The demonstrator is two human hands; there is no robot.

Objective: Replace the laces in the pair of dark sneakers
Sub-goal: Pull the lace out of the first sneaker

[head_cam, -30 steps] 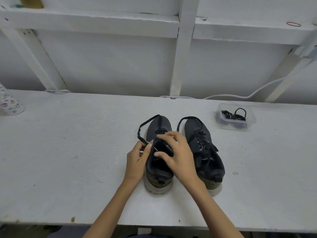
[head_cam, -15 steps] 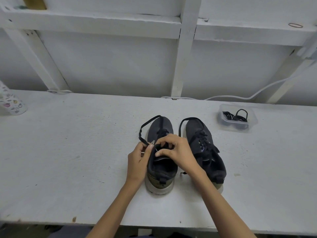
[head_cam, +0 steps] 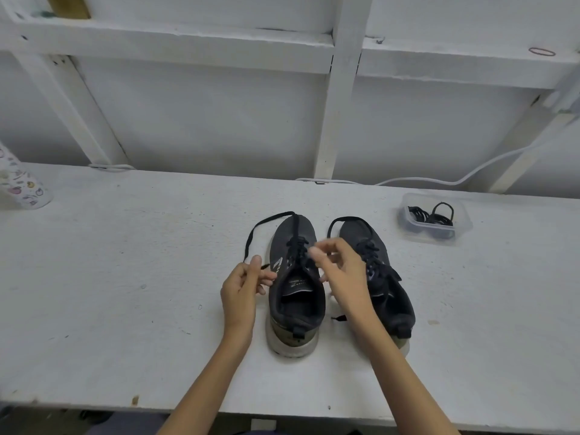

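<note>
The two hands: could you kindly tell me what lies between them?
In the head view, the left hand and right hand flank one sneaker, at its laced throat.

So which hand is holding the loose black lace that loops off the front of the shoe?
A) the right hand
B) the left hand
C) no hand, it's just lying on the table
B: the left hand pinches the end of the loose lace, which curves round from the toe of the sneaker between the hands. The right hand is blurred above that sneaker's lacing.
</note>
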